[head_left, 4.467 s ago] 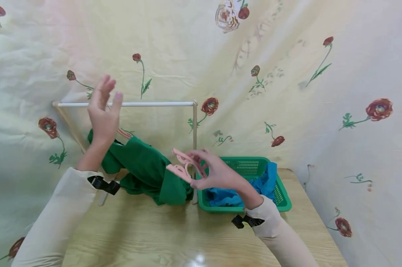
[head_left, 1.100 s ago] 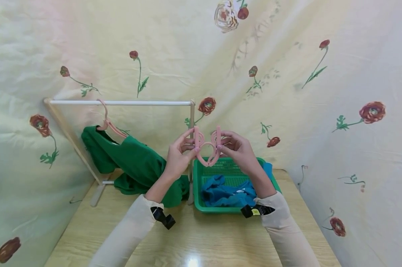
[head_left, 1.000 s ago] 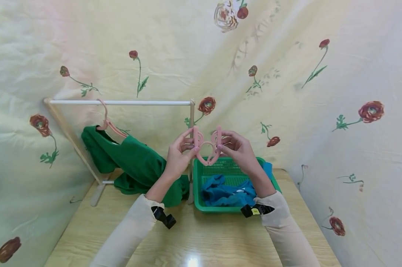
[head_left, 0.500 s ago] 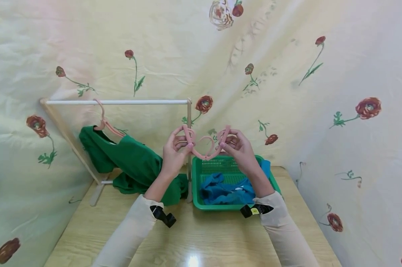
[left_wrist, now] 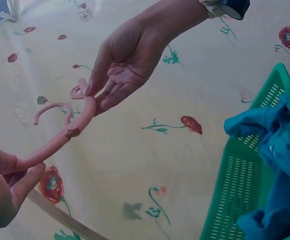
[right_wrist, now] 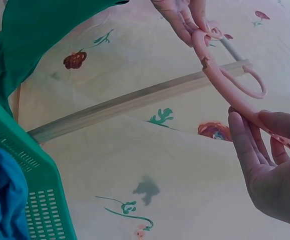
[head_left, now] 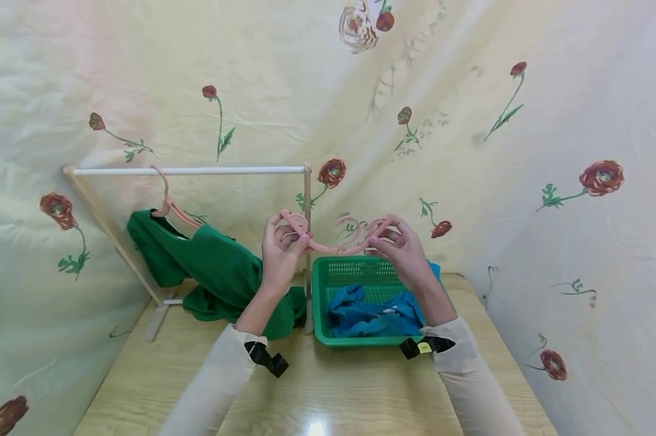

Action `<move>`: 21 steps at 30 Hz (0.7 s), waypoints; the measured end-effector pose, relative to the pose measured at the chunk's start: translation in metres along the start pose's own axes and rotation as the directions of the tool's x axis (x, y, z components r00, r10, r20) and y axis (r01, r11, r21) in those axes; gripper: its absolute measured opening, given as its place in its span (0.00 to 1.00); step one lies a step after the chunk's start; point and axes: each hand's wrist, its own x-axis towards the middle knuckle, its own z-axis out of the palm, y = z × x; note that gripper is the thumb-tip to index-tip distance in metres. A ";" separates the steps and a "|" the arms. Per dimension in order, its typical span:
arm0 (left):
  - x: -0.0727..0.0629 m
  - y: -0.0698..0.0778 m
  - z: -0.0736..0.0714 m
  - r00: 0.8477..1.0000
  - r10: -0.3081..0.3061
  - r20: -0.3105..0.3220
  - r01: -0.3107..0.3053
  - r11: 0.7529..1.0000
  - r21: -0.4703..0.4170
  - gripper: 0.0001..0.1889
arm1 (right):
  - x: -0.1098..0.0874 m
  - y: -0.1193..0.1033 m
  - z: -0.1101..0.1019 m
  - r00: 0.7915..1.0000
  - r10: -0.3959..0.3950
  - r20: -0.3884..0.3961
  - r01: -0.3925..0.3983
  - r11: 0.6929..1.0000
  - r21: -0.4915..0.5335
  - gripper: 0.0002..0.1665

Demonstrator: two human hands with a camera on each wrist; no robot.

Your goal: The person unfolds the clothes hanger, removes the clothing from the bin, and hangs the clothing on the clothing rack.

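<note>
A pink folding clothes hanger (head_left: 336, 250) is held up in the air between both hands, its two arms spread into a shallow U. My left hand (head_left: 279, 257) pinches one arm between thumb and fingers. Its other arm is pinched the same way by my right hand (head_left: 408, 254). The curved hook stands up from the middle, near the hinge, and shows clearly in the left wrist view beside the hanger (left_wrist: 47, 150). From the right wrist, the hanger (right_wrist: 227, 92) runs diagonally from one hand to the other.
A rack with a white rail (head_left: 224, 171) stands at the left; a green garment (head_left: 219, 260) hangs there on another pink hanger (head_left: 167, 200). Below the hands, a green basket (head_left: 318, 303) holds blue cloth (head_left: 360, 315). Flowered fabric (head_left: 273, 79) surrounds the wooden table (head_left: 284, 387).
Earlier, the right hand alone held the folded hanger while the left was raised near the rail. Both hands then gripped it, and its arms have swung apart as the hands moved outward.
</note>
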 end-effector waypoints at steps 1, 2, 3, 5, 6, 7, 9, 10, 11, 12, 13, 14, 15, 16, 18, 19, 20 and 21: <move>0.000 -0.001 0.000 1.000 0.002 0.000 -0.002 1.000 -0.011 0.30 | 0.000 0.001 -0.001 1.000 -0.006 -0.008 0.006 1.000 0.016 0.09; 0.000 -0.001 0.000 1.000 0.003 0.001 -0.003 1.000 -0.022 0.30 | 0.000 0.002 -0.002 1.000 -0.011 -0.019 0.012 0.999 0.031 0.09; 0.000 -0.001 0.000 1.000 0.004 0.000 -0.004 0.999 -0.032 0.30 | 0.001 0.002 -0.003 0.999 -0.019 -0.028 0.020 0.999 0.048 0.09; 0.000 -0.002 0.000 1.000 0.007 0.000 -0.007 0.999 -0.046 0.29 | 0.001 0.003 -0.004 0.998 -0.034 -0.048 0.038 0.996 0.082 0.10; 0.001 -0.002 0.000 1.000 0.008 0.000 -0.008 0.999 -0.052 0.29 | 0.001 0.004 -0.004 0.998 -0.042 -0.054 0.047 0.994 0.098 0.10; 0.000 -0.002 0.000 1.000 0.008 0.001 -0.008 0.999 -0.054 0.29 | 0.001 0.004 -0.004 0.997 -0.048 -0.060 0.055 0.992 0.112 0.10; 0.000 -0.002 0.000 1.000 0.011 -0.001 -0.011 0.999 -0.053 0.28 | 0.001 0.005 -0.005 0.996 -0.058 -0.072 0.067 0.989 0.129 0.12; 0.000 -0.003 0.000 1.000 0.014 -0.002 -0.015 0.999 -0.053 0.27 | 0.001 0.005 -0.005 0.995 -0.063 -0.076 0.073 0.987 0.140 0.12; 0.000 -0.003 0.000 1.000 0.018 -0.003 -0.018 0.998 -0.054 0.27 | 0.001 0.005 -0.005 0.994 -0.067 -0.082 0.078 0.986 0.147 0.13; 0.000 -0.003 -0.001 1.000 0.020 -0.004 -0.020 0.998 -0.052 0.26 | 0.001 0.005 -0.005 0.993 -0.071 -0.091 0.084 0.984 0.156 0.13; 0.000 -0.003 -0.001 1.000 0.021 -0.006 -0.022 0.998 -0.051 0.25 | 0.002 0.005 -0.005 0.992 -0.075 -0.100 0.091 0.983 0.162 0.13; 0.001 -0.004 -0.001 1.000 0.022 -0.007 -0.022 0.998 -0.052 0.25 | 0.002 0.005 -0.005 0.991 -0.078 -0.109 0.096 0.981 0.166 0.13; 0.001 -0.004 -0.002 1.000 0.022 -0.008 -0.022 0.998 -0.052 0.24 | 0.003 0.005 -0.005 0.990 -0.080 -0.117 0.100 0.979 0.177 0.13; 0.001 -0.004 -0.002 1.000 0.020 -0.010 -0.021 0.999 -0.048 0.24 | 0.004 0.005 -0.005 0.989 -0.082 -0.125 0.105 0.976 0.189 0.13; 0.001 -0.004 -0.003 1.000 0.009 -0.012 -0.010 0.999 -0.034 0.23 | 0.005 0.005 -0.004 0.986 -0.083 -0.145 0.112 0.971 0.211 0.15; 0.002 -0.004 -0.003 1.000 0.004 -0.013 -0.004 1.000 -0.028 0.22 | 0.005 0.005 -0.004 0.985 -0.082 -0.150 0.115 0.968 0.225 0.15; 0.001 -0.004 -0.003 1.000 -0.003 -0.016 0.003 1.000 -0.018 0.22 | 0.006 0.005 -0.004 0.985 -0.081 -0.154 0.117 0.962 0.245 0.15; 0.001 -0.005 -0.004 1.000 -0.010 -0.020 0.010 1.000 -0.005 0.22 | 0.006 0.005 -0.003 0.984 -0.079 -0.160 0.120 0.957 0.263 0.16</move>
